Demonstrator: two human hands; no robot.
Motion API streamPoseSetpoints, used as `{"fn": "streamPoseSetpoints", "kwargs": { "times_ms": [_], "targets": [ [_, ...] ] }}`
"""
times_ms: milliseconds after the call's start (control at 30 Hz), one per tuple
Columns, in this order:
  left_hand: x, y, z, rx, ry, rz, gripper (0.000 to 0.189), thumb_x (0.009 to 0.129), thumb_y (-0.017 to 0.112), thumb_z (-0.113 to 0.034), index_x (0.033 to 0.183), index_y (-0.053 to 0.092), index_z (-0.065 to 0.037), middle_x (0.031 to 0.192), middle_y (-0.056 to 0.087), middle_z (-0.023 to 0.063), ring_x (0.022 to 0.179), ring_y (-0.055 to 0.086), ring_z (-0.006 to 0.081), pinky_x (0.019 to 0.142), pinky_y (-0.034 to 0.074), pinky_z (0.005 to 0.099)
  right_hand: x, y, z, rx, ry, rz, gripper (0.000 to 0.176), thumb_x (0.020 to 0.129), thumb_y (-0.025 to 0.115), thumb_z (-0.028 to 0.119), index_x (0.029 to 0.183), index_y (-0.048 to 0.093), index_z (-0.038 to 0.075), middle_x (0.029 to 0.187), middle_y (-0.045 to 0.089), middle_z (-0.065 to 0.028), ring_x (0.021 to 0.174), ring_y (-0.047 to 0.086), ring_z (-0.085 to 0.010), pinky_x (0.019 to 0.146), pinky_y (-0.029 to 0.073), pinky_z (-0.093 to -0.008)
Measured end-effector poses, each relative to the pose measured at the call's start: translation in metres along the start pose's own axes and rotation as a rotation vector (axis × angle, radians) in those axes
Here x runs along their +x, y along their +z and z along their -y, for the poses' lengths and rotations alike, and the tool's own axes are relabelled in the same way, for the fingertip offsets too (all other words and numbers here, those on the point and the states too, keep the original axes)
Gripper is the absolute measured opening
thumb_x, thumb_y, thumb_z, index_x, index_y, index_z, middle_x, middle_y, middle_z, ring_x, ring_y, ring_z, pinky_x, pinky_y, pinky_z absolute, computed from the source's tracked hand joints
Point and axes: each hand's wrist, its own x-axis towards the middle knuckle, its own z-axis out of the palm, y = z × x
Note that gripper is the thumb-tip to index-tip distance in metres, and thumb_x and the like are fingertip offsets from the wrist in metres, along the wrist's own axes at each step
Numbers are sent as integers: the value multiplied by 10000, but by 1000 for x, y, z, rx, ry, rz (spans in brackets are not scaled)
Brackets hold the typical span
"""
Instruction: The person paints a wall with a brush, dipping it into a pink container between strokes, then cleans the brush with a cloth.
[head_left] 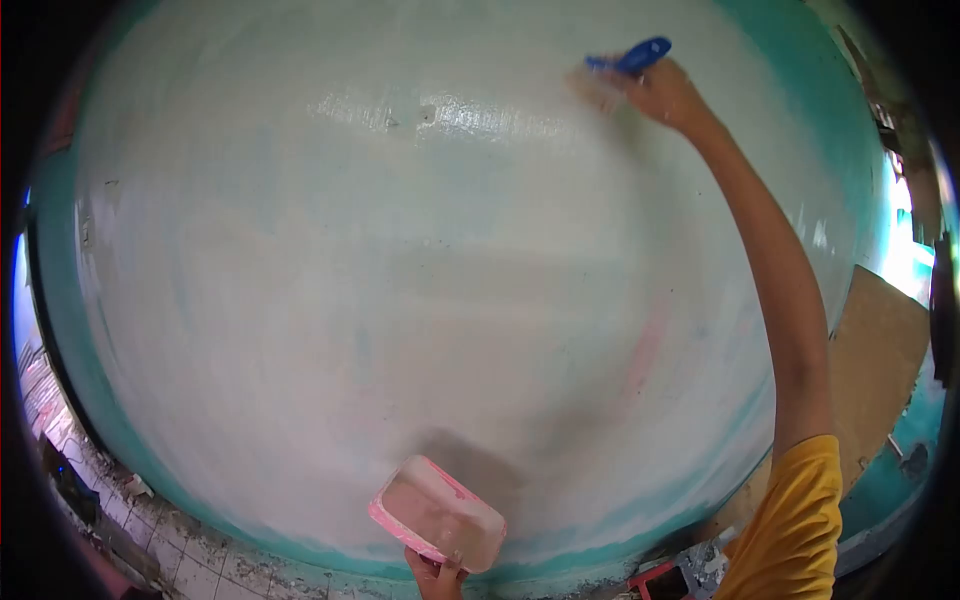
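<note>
My right hand (660, 92) is raised high at the upper right, its fingers closed around a paintbrush with a blue handle (645, 55). The brush's pale bristles (592, 90) are blurred and lie at or very near the wall (400, 250). Whitish paint covers most of that wall, with turquoise showing around its edges and wet streaks shining near the top. Low in the middle, my left hand (436, 577) grips the lower edge of a pink tub (440, 513). The tub is tilted toward me and has pale paint inside.
A brown board (880, 335) leans at the right. Below, a tiled floor (190, 575) with debris runs along the wall's foot. A red and black object (660, 582) sits at the lower right. Bright openings (905, 225) show at the right and left edges.
</note>
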Motion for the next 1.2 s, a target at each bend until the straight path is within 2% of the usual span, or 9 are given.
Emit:
{"fn": "streamPoseSetpoints", "kwargs": {
  "times_ms": [67, 167, 267, 500, 567, 700, 767, 900, 1200],
  "targets": [
    [-6, 2, -8, 226, 39, -52, 827, 812, 659, -592, 1394, 298, -128, 1332, 394, 69, 1186, 441, 196, 846, 478, 346, 20, -14, -1, -15, 106, -196, 455, 880, 588, 501, 1120, 675, 125, 1011, 695, -143, 1018, 639, -314, 908, 489, -411],
    [-9, 6, -17, 239, 81, -63, 963, 746, 693, -651, 1396, 259, -89, 1328, 395, 84, 1145, 470, 222, 824, 482, 351, 12, -13, -4, -29, 396, -112, 431, 911, 589, 421, 1138, 673, 65, 1079, 674, -146, 973, 634, -320, 871, 498, -381],
    [-10, 13, -19, 270, 73, -40, 990, 732, 693, -668, 1393, 259, -73, 1316, 402, 92, 1145, 467, 226, 809, 486, 350, -30, 10, 18, -112, 65, -257, 374, 902, 612, 371, 1080, 683, 51, 1022, 679, -143, 940, 633, -326, 838, 503, -399],
    [-10, 23, -9, 344, 214, -81, 850, 825, 639, -577, 1396, 264, -72, 1302, 411, 114, 1121, 498, 239, 789, 500, 337, -181, 27, 130, 238, -337, 153, 323, 769, 665, 100, 1092, 667, 104, 987, 678, -86, 886, 627, -284, 768, 520, -385],
    [-11, 29, -17, 83, 68, -79, 794, 812, 701, -264, 1431, 214, -165, 1349, 386, 92, 1216, 441, 256, 880, 484, 469, -209, 22, 145, 356, -318, 107, 312, 783, 672, 91, 1095, 667, 98, 1020, 683, -78, 857, 633, -277, 748, 531, -367],
    [-13, 34, -33, -14, 49, -21, 745, 852, 620, -81, 1450, 179, -134, 1355, 380, 64, 1200, 433, 181, 932, 441, 345, -263, 13, 184, 659, -107, -69, 271, 829, 689, 116, 1087, 658, 40, 974, 684, -77, 774, 640, -212, 674, 536, -314],
    [-9, 33, -33, 16, 129, 52, 736, 861, 603, -70, 1454, 169, -119, 1358, 376, 66, 1193, 427, 166, 927, 430, 314, -301, 2, 217, 1187, 612, 96, 308, 891, 663, 157, 1157, 627, 7, 930, 679, -77, 738, 627, -141, 646, 524, -276],
    [1, 38, -35, 126, 201, 62, 832, 840, 680, -245, 1471, 148, -139, 1341, 390, 67, 1175, 438, 185, 885, 427, 337, -365, -4, 268, 1788, 1238, 41, 402, 930, 627, 180, 1245, 540, -53, 948, 642, -71, 743, 607, -97, 634, 526, -250],
    [-9, 23, -34, 141, 220, 188, 809, 848, 660, -118, 1453, 127, -53, 1425, 306, 118, 1320, 324, 226, 1095, 280, 406, -452, -46, 359, 2131, 1528, -76, 348, 949, 539, 72, 1275, 487, -37, 1150, 620, -124, 1075, 612, -181, 897, 528, -312]
  ]
}}
